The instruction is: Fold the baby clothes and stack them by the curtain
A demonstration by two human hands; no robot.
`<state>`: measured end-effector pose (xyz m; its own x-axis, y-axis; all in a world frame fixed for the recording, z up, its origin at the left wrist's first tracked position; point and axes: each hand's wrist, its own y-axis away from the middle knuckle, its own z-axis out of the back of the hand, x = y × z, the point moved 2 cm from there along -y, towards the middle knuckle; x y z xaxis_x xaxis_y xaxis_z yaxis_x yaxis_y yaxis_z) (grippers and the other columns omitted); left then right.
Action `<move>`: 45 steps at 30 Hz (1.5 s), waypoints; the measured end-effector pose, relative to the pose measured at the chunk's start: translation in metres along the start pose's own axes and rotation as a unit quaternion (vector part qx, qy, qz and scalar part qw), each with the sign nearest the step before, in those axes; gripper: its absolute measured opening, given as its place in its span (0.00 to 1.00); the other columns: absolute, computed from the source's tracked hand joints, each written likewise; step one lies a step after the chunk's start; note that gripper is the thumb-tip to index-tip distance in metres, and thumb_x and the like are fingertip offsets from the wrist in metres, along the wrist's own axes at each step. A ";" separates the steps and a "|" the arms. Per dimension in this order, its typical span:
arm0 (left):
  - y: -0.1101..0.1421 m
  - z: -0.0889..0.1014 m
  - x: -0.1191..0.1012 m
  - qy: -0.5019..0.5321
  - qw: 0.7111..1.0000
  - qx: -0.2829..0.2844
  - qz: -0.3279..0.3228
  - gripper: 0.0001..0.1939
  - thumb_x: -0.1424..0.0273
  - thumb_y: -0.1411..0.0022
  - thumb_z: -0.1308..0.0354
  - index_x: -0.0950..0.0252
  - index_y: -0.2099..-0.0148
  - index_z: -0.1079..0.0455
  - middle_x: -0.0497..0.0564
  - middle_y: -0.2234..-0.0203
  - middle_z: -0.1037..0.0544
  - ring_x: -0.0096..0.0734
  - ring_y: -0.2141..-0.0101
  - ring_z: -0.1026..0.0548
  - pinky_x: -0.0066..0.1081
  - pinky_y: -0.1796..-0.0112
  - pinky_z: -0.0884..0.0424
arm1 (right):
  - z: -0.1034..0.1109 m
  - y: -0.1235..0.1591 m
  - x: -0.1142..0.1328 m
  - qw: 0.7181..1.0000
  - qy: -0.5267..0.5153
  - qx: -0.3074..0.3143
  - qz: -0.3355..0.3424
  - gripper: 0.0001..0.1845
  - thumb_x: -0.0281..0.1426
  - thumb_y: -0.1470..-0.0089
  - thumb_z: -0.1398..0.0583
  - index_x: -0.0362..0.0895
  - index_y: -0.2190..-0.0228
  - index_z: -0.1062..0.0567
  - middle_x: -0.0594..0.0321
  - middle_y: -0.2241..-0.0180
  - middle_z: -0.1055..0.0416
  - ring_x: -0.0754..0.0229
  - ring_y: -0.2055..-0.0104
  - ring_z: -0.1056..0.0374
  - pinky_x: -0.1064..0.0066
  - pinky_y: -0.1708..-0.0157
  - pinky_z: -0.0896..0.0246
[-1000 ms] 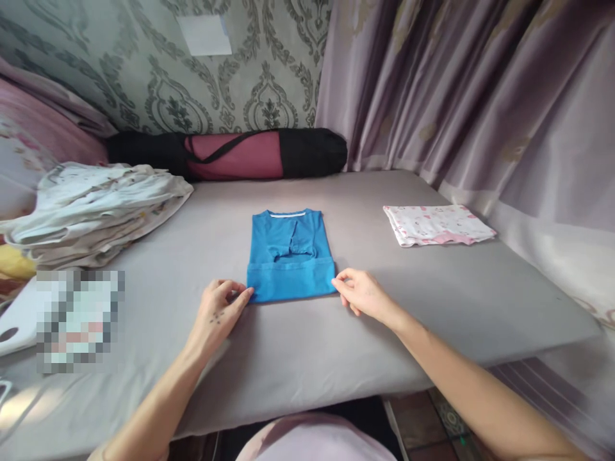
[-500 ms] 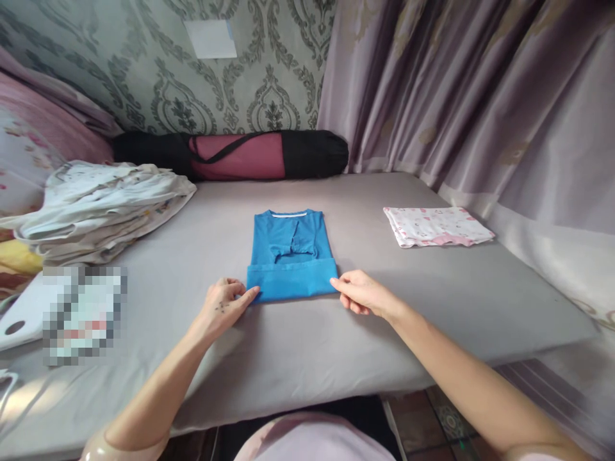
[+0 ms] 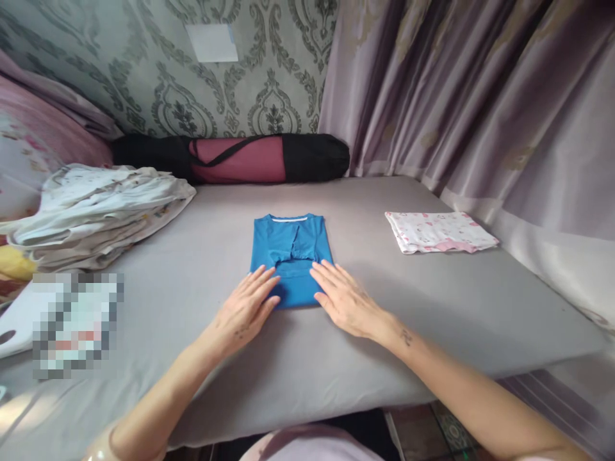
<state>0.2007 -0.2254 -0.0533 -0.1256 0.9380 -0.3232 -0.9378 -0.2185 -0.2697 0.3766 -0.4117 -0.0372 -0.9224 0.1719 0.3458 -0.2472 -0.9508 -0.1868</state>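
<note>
A blue shirt (image 3: 296, 291) lies partly folded in front of me, its neckline with a white band at the far end. The sleeves are tucked inward, and the near hem is turned up into a wide band. My left hand (image 3: 247, 306) lies flat over the left near corner of the shirt, fingers stretched out. Over the right near corner rests my right hand (image 3: 343, 299), its fingers likewise extended and pressing on the cloth. Both corners of the folded band are hidden beneath the hands.
Grey sheeting covers the bed-like surface (image 3: 394, 288). A folded white and pink printed cloth (image 3: 439, 232) lies right. Stacked light clothes (image 3: 100, 208) sit left, near a white board (image 3: 24, 314) and a blurred-out item (image 3: 79, 326). A black and maroon roll bag (image 3: 240, 160) lies along the wall.
Both hands have let go of the shirt's near corners, where they were pinching, and moved inward and forward. They now lie flat on the turned-up band.
</note>
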 end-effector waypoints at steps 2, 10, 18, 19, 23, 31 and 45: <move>-0.004 -0.012 0.002 -0.025 0.998 0.055 -0.016 0.29 0.53 0.31 0.58 0.61 0.34 0.44 0.54 0.35 0.40 0.43 0.35 0.47 0.48 0.37 0.47 | -0.012 -0.002 0.000 0.999 -0.004 0.040 0.026 0.30 0.40 0.35 0.53 0.41 0.36 0.45 0.53 0.33 0.52 0.51 0.31 0.59 0.52 0.34 0.60; -0.002 -0.007 0.020 0.007 0.997 0.074 -0.037 0.37 0.51 0.35 0.49 0.59 0.30 0.54 0.58 0.32 0.51 0.46 0.35 0.46 0.47 0.39 0.43 | -0.005 -0.005 -0.019 0.988 -0.088 0.123 0.004 0.38 0.44 0.41 0.43 0.44 0.35 0.46 0.54 0.31 0.61 0.51 0.30 0.64 0.54 0.33 0.61; 0.000 0.001 0.012 -0.042 0.989 0.019 -0.143 0.15 0.64 0.30 0.52 0.61 0.50 0.28 0.55 0.52 0.23 0.38 0.51 0.25 0.39 0.49 0.28 | -0.001 -0.002 -0.015 0.993 -0.005 0.017 0.120 0.14 0.32 0.36 0.46 0.44 0.55 0.23 0.52 0.53 0.26 0.52 0.49 0.31 0.59 0.49 0.35; 0.000 0.001 0.011 -0.045 0.988 0.009 -0.147 0.15 0.65 0.30 0.53 0.62 0.50 0.28 0.55 0.54 0.22 0.37 0.53 0.24 0.38 0.50 0.27 | -0.003 -0.002 -0.015 0.992 0.002 0.009 0.127 0.14 0.32 0.36 0.47 0.43 0.56 0.23 0.52 0.55 0.25 0.52 0.51 0.30 0.59 0.50 0.33; 0.000 0.005 0.007 -0.039 0.990 -0.023 -0.131 0.16 0.66 0.29 0.55 0.63 0.50 0.28 0.56 0.57 0.20 0.36 0.56 0.22 0.37 0.52 0.26 | -0.006 0.002 -0.016 0.991 -0.011 -0.008 0.136 0.16 0.29 0.35 0.50 0.43 0.54 0.25 0.51 0.55 0.25 0.52 0.51 0.30 0.58 0.51 0.32; 0.000 0.008 0.027 -0.004 0.992 0.029 -0.122 0.23 0.76 0.34 0.57 0.60 0.39 0.36 0.53 0.43 0.28 0.35 0.43 0.31 0.39 0.41 0.36 | -0.006 -0.003 -0.034 0.995 -0.065 0.013 0.076 0.37 0.16 0.51 0.49 0.44 0.39 0.37 0.55 0.37 0.41 0.55 0.34 0.49 0.55 0.35 0.50; 0.017 0.031 0.027 0.138 0.987 0.053 -0.060 0.26 0.74 0.39 0.54 0.55 0.39 0.37 0.49 0.44 0.28 0.41 0.42 0.33 0.46 0.39 0.43 | 0.030 0.025 -0.024 0.984 -0.149 0.061 0.080 0.38 0.13 0.56 0.53 0.45 0.44 0.31 0.59 0.42 0.34 0.62 0.37 0.42 0.55 0.34 0.57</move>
<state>0.1711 -0.1958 -0.0381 0.0679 0.8431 -0.5334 -0.9709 -0.0674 -0.2300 0.4015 -0.4476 -0.0228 -0.8145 -0.0484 0.5782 -0.0520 -0.9864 -0.1557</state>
